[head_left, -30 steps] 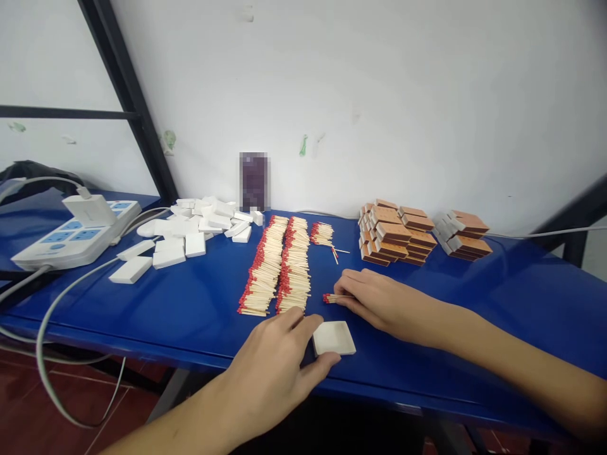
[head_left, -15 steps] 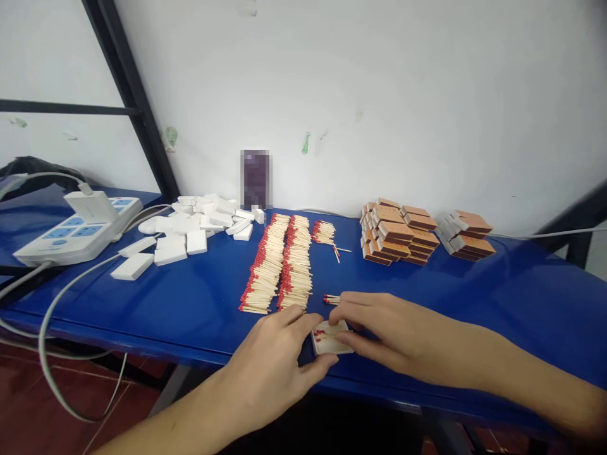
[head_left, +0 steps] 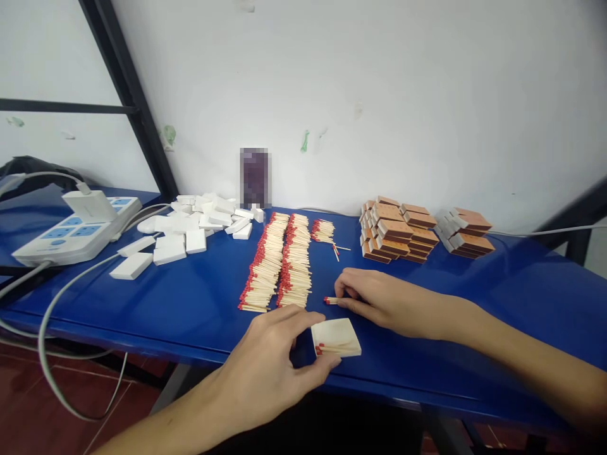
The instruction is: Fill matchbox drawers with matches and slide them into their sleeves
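Note:
My left hand (head_left: 272, 357) grips the left end of a small white tray (head_left: 336, 330) between thumb and fingers, near the table's front edge. Several red-headed matches (head_left: 337, 348) lie along the near side inside that tray. Behind it, the curled fingers of my right hand (head_left: 374, 297) are closed on a small bunch of matches (head_left: 331, 301) lying on the table, red heads pointing left. Two long rows of matches, a left row (head_left: 266, 262) and a right row (head_left: 296, 262), stretch away behind my left hand.
White trays (head_left: 203, 221) are heaped at the back left, beside a power strip (head_left: 80, 230) with cables. A small match pile (head_left: 324, 230) and two stacks of brown matchboxes, one larger (head_left: 398, 230) and one smaller (head_left: 469, 232), stand further back on the blue table (head_left: 190, 303).
My right hand has left the tray and moved back to the small bunch of matches. The matches inside the tray now lie along its near side. My left hand still holds the tray.

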Action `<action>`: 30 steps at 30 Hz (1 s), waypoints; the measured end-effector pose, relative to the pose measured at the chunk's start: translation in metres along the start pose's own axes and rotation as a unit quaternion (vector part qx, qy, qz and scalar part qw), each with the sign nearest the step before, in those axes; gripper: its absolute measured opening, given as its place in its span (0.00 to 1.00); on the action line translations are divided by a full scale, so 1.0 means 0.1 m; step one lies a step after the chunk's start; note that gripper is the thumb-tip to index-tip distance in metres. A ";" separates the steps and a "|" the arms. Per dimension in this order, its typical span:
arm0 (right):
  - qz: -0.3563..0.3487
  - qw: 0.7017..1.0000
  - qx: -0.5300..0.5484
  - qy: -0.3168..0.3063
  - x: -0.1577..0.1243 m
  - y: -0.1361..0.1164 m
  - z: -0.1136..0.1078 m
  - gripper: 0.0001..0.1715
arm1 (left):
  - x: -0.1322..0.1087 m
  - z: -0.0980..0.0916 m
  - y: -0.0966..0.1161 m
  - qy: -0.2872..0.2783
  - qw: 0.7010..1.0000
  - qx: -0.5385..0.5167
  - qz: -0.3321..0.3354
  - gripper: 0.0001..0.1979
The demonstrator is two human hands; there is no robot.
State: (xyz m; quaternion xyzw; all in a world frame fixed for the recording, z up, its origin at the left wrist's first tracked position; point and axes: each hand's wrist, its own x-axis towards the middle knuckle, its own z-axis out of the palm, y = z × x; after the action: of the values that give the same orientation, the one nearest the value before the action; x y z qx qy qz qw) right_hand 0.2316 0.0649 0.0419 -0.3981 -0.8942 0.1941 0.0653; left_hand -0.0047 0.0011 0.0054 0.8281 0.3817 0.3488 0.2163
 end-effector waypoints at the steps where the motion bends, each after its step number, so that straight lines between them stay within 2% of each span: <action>1: -0.004 1.000 -0.003 -0.004 -0.01 0.00 0.00 0.20 | 0.00 0.01 0.00 0.007 1.000 0.000 0.007 0.14; 7: -0.018 0.999 -0.031 -0.024 -0.01 0.03 -0.01 0.19 | -0.02 0.07 -0.04 0.043 0.997 0.006 0.070 0.19; 14: -0.031 0.999 -0.008 -0.024 0.08 0.09 -0.05 0.15 | -0.02 0.09 -0.04 0.036 0.998 0.046 0.036 0.15; 21: -0.010 0.999 0.025 -0.034 -0.02 -0.20 -0.19 0.17 | 0.02 0.06 -0.01 0.006 0.999 0.040 -0.010 0.12; 27: -0.046 0.996 0.006 -0.080 -0.08 -0.41 -0.07 0.11 | 0.03 0.04 -0.02 -0.009 0.999 0.021 -0.025 0.12; 30: -0.057 0.994 -0.001 -0.096 -0.08 -0.42 -0.05 0.15 | 0.03 0.03 -0.02 -0.010 1.000 0.008 -0.028 0.11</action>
State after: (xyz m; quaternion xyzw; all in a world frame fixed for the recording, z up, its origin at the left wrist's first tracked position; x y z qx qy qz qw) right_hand 0.2092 0.0346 0.0634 -0.3262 -0.9177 0.2265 -0.0104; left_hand -0.0018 0.0042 0.0029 0.8222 0.4057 0.3309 0.2233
